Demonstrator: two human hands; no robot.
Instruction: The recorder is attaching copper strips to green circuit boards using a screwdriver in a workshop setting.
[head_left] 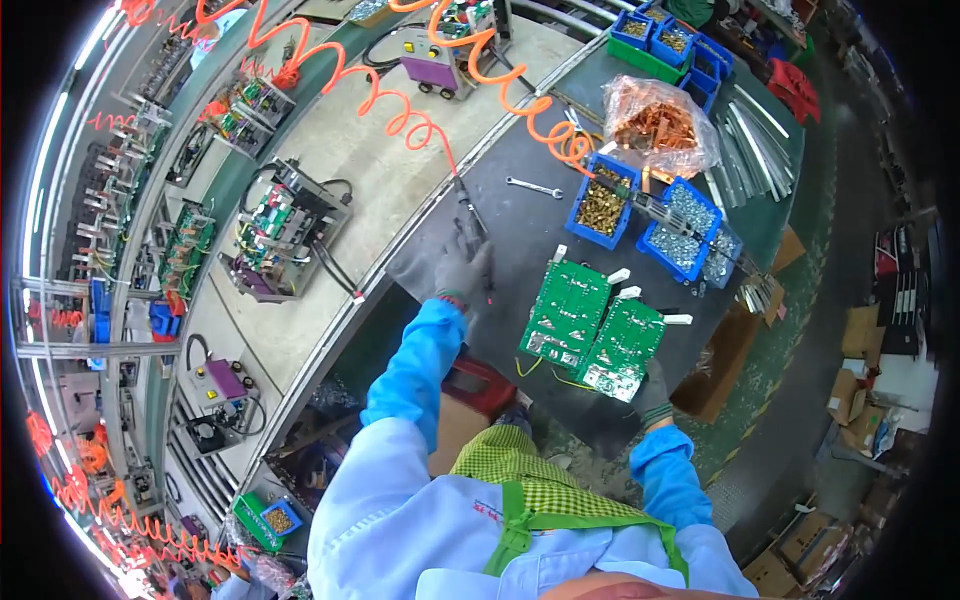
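My left hand point(459, 272), in a grey glove, is closed around a dark air screwdriver point(470, 212), its fingers slightly blurred. An orange coiled hose runs up from the tool, and its thin bit points back toward me. Two green circuit boards point(566, 312) lie side by side on the dark worktop, with white blocks along their far edges and yellow-green wires at the near side. At the near right corner of the right-hand circuit board point(628, 345), my gloved right hand point(652, 394) grips the edge; its fingertips are partly hidden.
Beyond the boards are a wrench point(535, 187), a blue bin of brass fasteners point(602, 208), a blue bin of silver hardware point(683, 225) and a bag of copper parts point(655, 128). A second air screwdriver point(660, 212) lies across the bins. Left, a conveyor point(400, 150) carries partly built units point(285, 230).
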